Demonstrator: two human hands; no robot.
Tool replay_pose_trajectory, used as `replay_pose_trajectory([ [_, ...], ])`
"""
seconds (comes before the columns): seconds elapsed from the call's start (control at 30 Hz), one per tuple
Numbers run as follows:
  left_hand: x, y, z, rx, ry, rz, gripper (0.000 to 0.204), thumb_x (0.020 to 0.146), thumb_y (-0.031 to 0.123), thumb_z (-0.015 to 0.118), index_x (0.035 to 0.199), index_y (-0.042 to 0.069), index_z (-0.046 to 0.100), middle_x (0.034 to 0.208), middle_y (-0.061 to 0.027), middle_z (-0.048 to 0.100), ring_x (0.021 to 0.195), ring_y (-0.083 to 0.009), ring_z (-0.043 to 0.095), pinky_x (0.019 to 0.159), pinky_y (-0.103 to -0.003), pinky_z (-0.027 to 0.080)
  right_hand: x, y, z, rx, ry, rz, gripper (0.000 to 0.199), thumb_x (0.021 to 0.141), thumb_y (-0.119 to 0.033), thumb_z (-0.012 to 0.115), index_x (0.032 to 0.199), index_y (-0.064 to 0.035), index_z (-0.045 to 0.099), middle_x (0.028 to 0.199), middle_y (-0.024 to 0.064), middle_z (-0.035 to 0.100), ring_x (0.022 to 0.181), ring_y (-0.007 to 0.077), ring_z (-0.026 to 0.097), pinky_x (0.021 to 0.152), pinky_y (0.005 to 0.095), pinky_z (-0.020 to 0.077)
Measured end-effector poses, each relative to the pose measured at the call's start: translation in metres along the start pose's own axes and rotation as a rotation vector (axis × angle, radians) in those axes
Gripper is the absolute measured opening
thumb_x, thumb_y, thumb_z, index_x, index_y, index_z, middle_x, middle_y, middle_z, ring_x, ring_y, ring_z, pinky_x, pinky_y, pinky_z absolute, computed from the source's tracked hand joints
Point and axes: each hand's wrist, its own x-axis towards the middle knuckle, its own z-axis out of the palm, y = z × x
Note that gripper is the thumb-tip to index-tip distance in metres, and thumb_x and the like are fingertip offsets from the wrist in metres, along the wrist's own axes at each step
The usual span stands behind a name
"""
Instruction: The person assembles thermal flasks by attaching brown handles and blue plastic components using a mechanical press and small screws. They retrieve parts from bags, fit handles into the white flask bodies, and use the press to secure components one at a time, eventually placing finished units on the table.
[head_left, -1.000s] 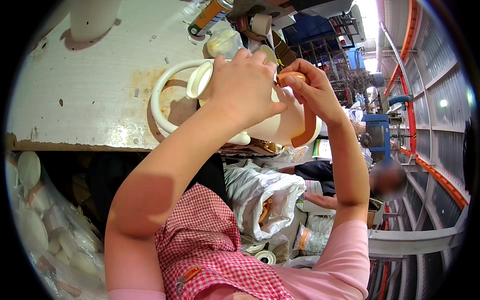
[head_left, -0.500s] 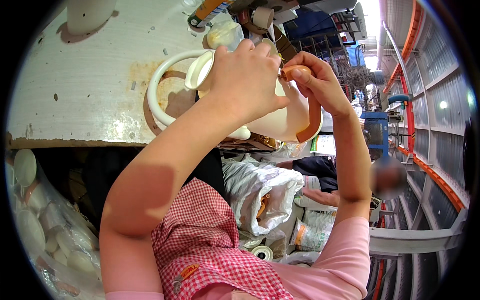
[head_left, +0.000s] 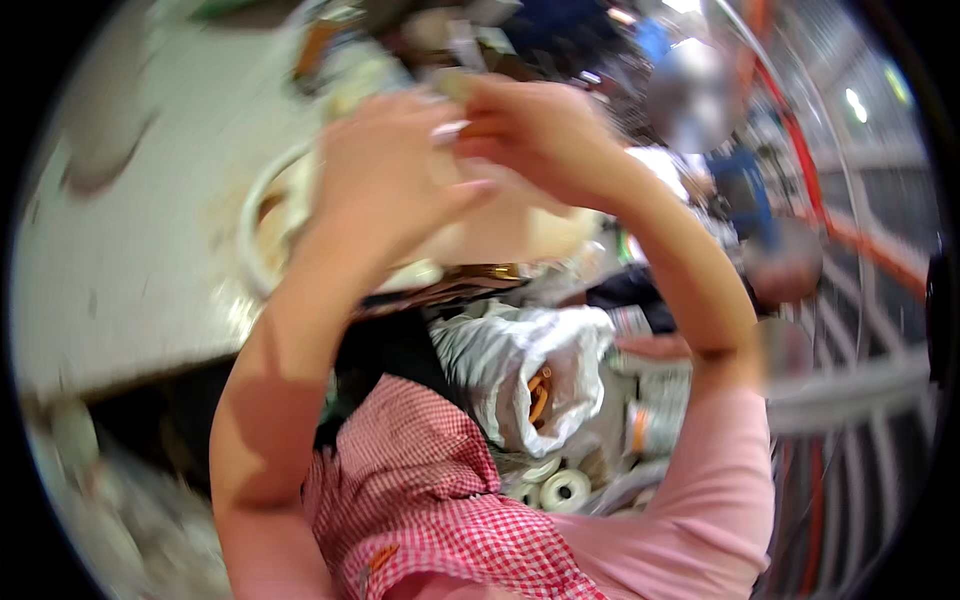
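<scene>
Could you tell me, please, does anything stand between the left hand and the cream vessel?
Nothing visible does: the left hand appears to lie directly against the cream vessel, though blur hides the exact contact.

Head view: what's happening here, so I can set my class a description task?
A person in a checked apron works at a pale vessel by the edge of the table. Their left hand lies over it; the right hand is close beside, though blur hides just what it grips. Beside the apron, an open white sack holds orange parts.
</scene>
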Motion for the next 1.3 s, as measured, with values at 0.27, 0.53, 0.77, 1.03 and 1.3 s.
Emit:
replay_pose_trajectory([
  [0.27, -0.008, 0.003, 0.001, 0.073, -0.135, -0.031, 0.053, 0.071, 0.033, 0.086, 0.110, 0.004, 0.064, 0.114, -0.0075, 0.063, 0.110, -0.0310, 0.059, 0.091, -0.044, 0.049, 0.002, 0.002, 0.013, -0.136, 0.009, -0.173, 0.027, 0.090, -0.034, 0.060, 0.095, -0.0076, 0.063, 0.074, 0.0107, 0.068, 0.072, 0.0334, 0.068, 0.063, 0.0459, 0.0496],
  [0.53, -0.007, 0.004, -0.006, 0.071, -0.107, 0.000, 0.053, 0.072, 0.034, 0.085, 0.111, 0.005, 0.063, 0.110, -0.0071, 0.062, 0.108, -0.0309, 0.059, 0.089, -0.044, 0.048, 0.005, -0.003, 0.009, -0.148, -0.006, -0.154, 0.028, 0.090, -0.035, 0.061, 0.100, -0.0096, 0.066, 0.076, 0.0105, 0.069, 0.072, 0.0316, 0.069, 0.062, 0.0452, 0.0504],
  [0.77, -0.005, 0.005, -0.003, 0.096, -0.132, 0.008, 0.054, 0.074, 0.032, 0.083, 0.117, 0.005, 0.063, 0.118, -0.0087, 0.064, 0.114, -0.0318, 0.059, 0.094, -0.043, 0.049, 0.007, 0.004, 0.012, -0.074, -0.008, -0.170, 0.029, 0.089, -0.036, 0.063, 0.102, -0.0106, 0.067, 0.079, 0.0112, 0.070, 0.077, 0.0325, 0.069, 0.066, 0.0460, 0.0515],
  [1.03, -0.004, 0.001, -0.003, 0.077, -0.045, 0.040, 0.058, 0.071, 0.042, 0.085, 0.110, 0.002, 0.066, 0.112, -0.0127, 0.066, 0.110, -0.0338, 0.060, 0.093, -0.045, 0.048, 0.014, 0.002, 0.008, -0.063, -0.037, -0.144, 0.025, 0.085, -0.030, 0.067, 0.095, -0.0085, 0.063, 0.083, 0.0084, 0.072, 0.082, 0.0334, 0.068, 0.071, 0.0457, 0.0505],
  [1.3, -0.006, -0.003, -0.009, 0.114, -0.114, -0.018, 0.061, 0.069, 0.043, 0.086, 0.112, 0.004, 0.067, 0.117, -0.0074, 0.064, 0.117, -0.0293, 0.056, 0.095, -0.045, 0.047, 0.016, -0.001, 0.014, -0.039, -0.029, -0.133, 0.024, 0.087, -0.029, 0.066, 0.095, -0.0068, 0.062, 0.082, 0.0100, 0.071, 0.081, 0.0350, 0.068, 0.071, 0.0463, 0.0502],
])
